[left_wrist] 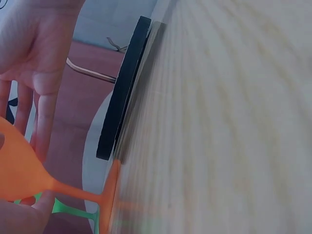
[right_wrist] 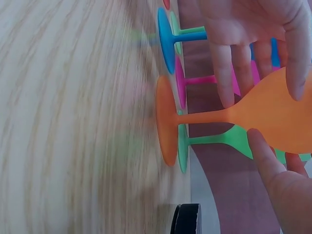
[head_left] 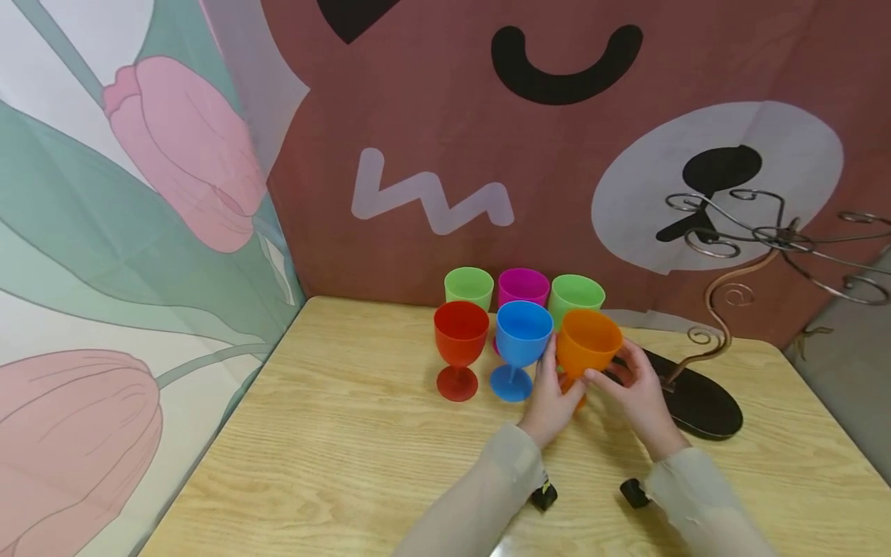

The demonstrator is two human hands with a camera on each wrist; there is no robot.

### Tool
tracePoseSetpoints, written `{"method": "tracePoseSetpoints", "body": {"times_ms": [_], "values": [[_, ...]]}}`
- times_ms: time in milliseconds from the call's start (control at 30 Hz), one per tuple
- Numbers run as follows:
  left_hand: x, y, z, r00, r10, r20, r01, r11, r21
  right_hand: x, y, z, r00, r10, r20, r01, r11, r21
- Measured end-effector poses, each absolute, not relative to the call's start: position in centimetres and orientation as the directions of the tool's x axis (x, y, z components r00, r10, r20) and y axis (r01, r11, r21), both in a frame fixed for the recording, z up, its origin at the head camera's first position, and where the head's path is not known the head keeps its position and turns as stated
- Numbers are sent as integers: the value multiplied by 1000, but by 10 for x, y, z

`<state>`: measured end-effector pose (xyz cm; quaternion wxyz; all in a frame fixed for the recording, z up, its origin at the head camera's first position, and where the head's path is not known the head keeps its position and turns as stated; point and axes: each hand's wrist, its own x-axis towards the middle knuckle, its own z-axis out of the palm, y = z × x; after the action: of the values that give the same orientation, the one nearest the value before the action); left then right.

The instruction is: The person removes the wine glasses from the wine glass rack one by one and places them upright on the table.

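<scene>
An orange plastic goblet (head_left: 587, 344) stands upright with both hands around its bowl. My left hand (head_left: 552, 401) holds it from the left, thumb low on the front of the bowl and fingers along the far side. From the right, my right hand (head_left: 642, 396) holds the same bowl, its thumb near the bowl's lower part. In the right wrist view the goblet's round foot (right_wrist: 167, 121) is right at the tabletop. Just left of the orange goblet stands a blue goblet (head_left: 524, 333), then a red goblet (head_left: 461, 333).
Behind the front row stand a green goblet (head_left: 469, 286), a magenta goblet (head_left: 524, 286) and another green goblet (head_left: 577, 292). A curled metal stand (head_left: 720, 309) rises from a black oval base (head_left: 703, 406) at the right. A printed cloth (head_left: 418, 93) hangs behind the wooden table (head_left: 334, 433).
</scene>
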<state>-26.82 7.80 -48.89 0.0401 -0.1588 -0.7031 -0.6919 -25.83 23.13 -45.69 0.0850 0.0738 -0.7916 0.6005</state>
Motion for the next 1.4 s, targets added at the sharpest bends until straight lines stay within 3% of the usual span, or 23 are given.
{"method": "tracePoseSetpoints", "body": {"times_ms": [633,900,1033,1200,1400], "values": [[-264,77,-486,-948,133,289,281,-78,957,-264,217,-466,-962,47,269,-251,234,-939],[-263,78,-485,-966,133,220,209,-94,973,-263,217,-466,-965,46,259,-242,237,-941],[-262,76,-485,-973,134,187,183,-38,982,-262,220,-463,-971,22,236,-224,242,-944],[-259,67,-485,-980,152,125,145,126,981,-260,228,-461,-972,-40,233,-235,288,-928],[-249,47,-478,-963,269,11,78,241,967,-258,243,-456,-968,-139,209,-247,383,-890]]}}
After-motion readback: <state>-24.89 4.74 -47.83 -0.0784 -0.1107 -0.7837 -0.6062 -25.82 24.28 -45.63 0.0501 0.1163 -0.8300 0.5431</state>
